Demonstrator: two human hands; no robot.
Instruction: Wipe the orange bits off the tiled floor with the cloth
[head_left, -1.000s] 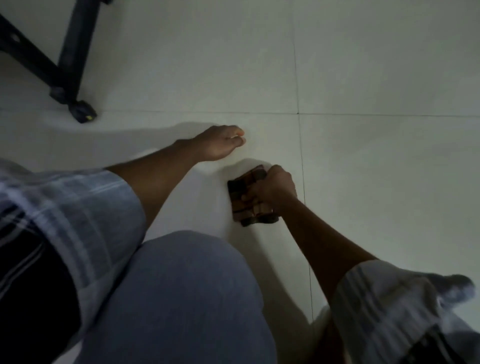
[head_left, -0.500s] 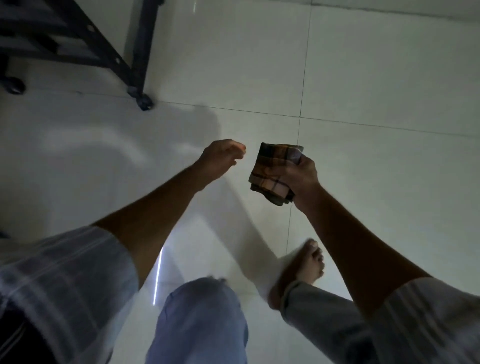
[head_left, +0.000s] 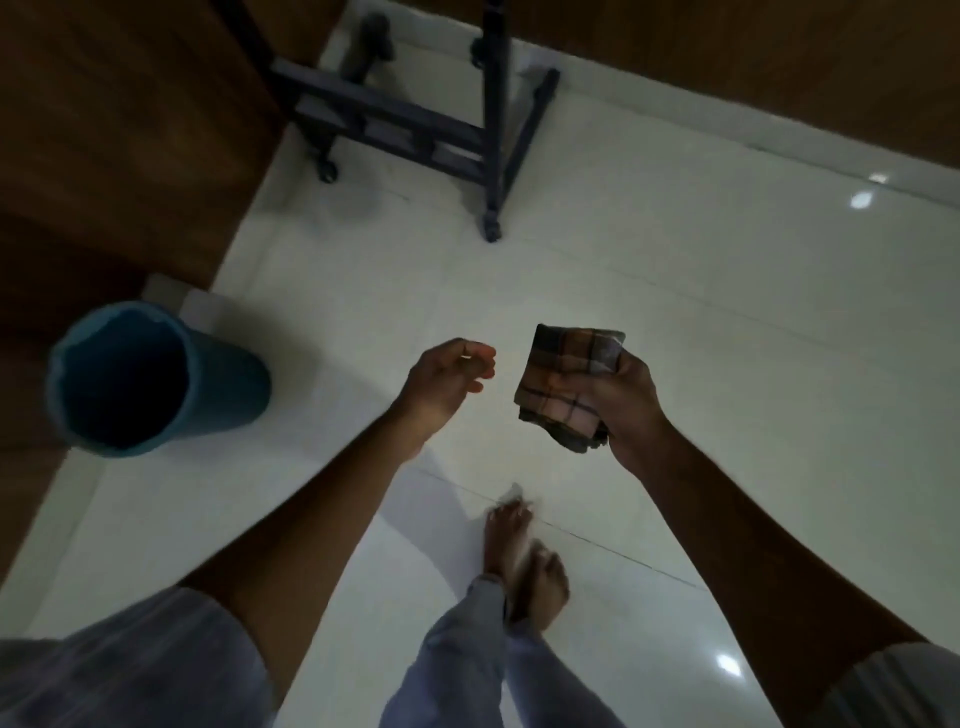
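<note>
My right hand holds a folded brown plaid cloth up in the air, well above the pale tiled floor. My left hand hovers just left of the cloth, with the fingers curled and the fingertips drawn together. Whether it holds anything is hidden. No orange bits show on the tiles in this dim view. My bare feet stand on the floor below the hands.
A blue bin stands open on the floor at the left, against dark wooden furniture. A dark metal frame on castors stands at the far side. A wooden panel borders the upper right.
I have risen from a crouch to standing. My right hand lifted the cloth off the floor and both hands came up. The view now takes in the bin and the whole frame.
</note>
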